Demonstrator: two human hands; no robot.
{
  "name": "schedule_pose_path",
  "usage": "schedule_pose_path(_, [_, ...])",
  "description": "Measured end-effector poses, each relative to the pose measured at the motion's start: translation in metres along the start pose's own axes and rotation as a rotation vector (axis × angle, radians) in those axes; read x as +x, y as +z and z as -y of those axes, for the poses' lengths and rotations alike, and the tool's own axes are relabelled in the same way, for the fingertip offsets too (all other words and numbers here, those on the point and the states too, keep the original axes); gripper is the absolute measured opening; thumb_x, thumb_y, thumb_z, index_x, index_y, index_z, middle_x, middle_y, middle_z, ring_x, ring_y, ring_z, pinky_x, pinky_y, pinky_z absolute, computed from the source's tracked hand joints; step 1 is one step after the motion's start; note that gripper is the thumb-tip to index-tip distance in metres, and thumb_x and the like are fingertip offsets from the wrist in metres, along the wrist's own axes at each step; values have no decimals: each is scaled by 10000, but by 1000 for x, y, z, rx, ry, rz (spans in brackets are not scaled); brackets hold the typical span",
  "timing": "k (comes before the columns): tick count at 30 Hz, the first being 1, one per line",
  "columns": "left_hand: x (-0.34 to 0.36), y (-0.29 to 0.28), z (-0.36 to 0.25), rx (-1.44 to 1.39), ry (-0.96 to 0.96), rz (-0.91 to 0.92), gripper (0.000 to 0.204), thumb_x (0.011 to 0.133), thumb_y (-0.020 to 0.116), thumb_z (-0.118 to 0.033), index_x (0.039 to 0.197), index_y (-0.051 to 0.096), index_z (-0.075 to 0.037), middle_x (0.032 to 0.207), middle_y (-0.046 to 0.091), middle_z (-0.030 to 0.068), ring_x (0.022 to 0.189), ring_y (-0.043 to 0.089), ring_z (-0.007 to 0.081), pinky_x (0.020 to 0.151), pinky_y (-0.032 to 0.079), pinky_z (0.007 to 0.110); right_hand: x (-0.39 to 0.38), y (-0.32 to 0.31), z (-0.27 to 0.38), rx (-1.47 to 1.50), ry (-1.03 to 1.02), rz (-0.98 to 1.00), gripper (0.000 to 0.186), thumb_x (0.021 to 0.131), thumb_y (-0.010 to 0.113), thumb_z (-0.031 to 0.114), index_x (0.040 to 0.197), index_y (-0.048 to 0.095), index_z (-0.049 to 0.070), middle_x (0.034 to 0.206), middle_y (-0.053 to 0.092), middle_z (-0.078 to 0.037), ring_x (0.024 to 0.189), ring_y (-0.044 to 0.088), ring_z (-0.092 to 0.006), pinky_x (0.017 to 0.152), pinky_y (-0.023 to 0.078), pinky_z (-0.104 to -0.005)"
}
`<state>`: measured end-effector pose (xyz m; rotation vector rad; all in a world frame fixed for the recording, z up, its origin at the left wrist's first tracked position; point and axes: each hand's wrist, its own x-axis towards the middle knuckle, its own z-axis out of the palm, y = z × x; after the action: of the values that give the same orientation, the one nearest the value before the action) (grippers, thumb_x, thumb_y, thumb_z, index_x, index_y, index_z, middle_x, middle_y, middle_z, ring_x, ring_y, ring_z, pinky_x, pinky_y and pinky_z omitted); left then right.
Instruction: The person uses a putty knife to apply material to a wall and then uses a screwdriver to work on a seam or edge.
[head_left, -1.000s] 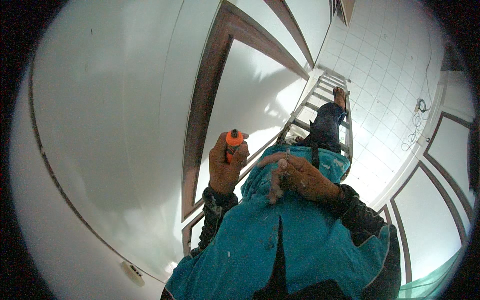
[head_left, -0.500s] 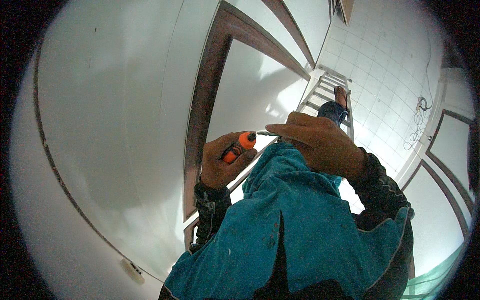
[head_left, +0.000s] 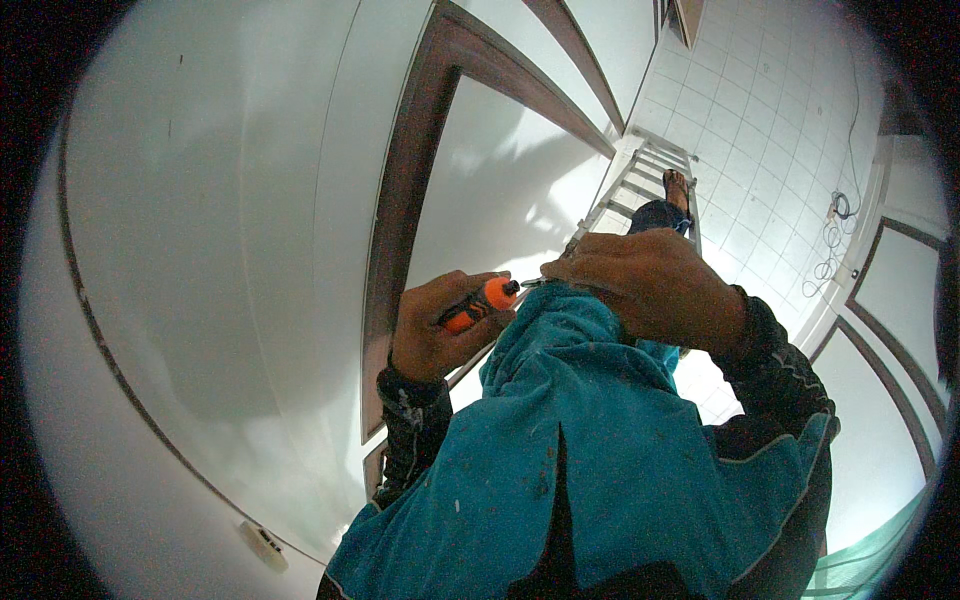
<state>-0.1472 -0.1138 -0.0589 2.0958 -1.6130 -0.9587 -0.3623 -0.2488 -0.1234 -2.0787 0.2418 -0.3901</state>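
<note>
A pale wall (head_left: pixel 220 250) fills the left half of the frame, and a white tiled floor (head_left: pixel 750 130) spreads across the upper right. The person's teal and black shirt (head_left: pixel 610 460), flecked with pale specks, covers the lower centre. Brown trim (head_left: pixel 395 260) edges a white panel left of centre, and a ladder (head_left: pixel 630 188) runs down from the upper right of centre, partly behind the legs. The right hand (head_left: pixel 650 285), right of centre, is closed, its fingertips gripping a small piece at their left end. The left hand (head_left: pixel 430 325), at centre left, is wrapped around an orange and black handle (head_left: pixel 478 305), which lies tilted near the middle of the frame with its black nose pointing right. Smallest is that thin metal piece (head_left: pixel 533 283), just beside the nose; whether the two touch, I cannot tell
</note>
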Motion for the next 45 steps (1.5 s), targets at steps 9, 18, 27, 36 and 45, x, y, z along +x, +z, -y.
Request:
schedule_pose_path(9, [-2, 10, 14, -14, 15, 182, 296, 762, 743, -229, 1001, 674, -69, 775, 659, 73, 686, 624, 118, 622, 500, 262, 4, 7, -6, -221, -140, 120, 379, 840, 498, 127, 1219, 514, 125, 857, 593, -78, 746, 635, -234, 616, 532, -351])
schedule_pose_path(18, [2, -4, 29, 41, -19, 337, 335, 770, 731, -307, 1046, 662, -129, 802, 663, 51, 686, 652, 179, 614, 523, 306, 37, 15, 7, 85, 182, 509, 285, 905, 426, 156, 1153, 521, 52, 844, 642, -206, 734, 662, -330, 641, 551, -461])
schedule_pose_path(27, [15, 6, 28, 312, 70, 273, 370, 783, 699, -370, 1105, 638, -197, 767, 622, 26, 612, 626, 212, 549, 507, 330, 9, 0, -20, -99, 56, 369, 239, 849, 529, 168, 1019, 534, -1, 778, 622, -202, 695, 668, -301, 611, 564, -409])
schedule_pose_path(36, [32, 15, 11, 384, 198, 320, 431, 782, 700, -324, 1174, 584, -186, 770, 607, 14, 576, 612, 183, 522, 521, 315, -11, -4, -36, -121, -47, 334, 267, 806, 590, 178, 993, 500, 10, 572, 558, -103, 469, 599, -221, 428, 503, -353])
schedule_pose_path(45, [50, 22, 6, 305, 171, 401, 394, 800, 676, -358, 1142, 591, -180, 795, 620, 27, 597, 630, 198, 524, 524, 318, -2, -12, -45, -133, -22, 436, 260, 866, 585, 248, 887, 513, -1, 538, 566, -95, 441, 590, -193, 403, 488, -340])
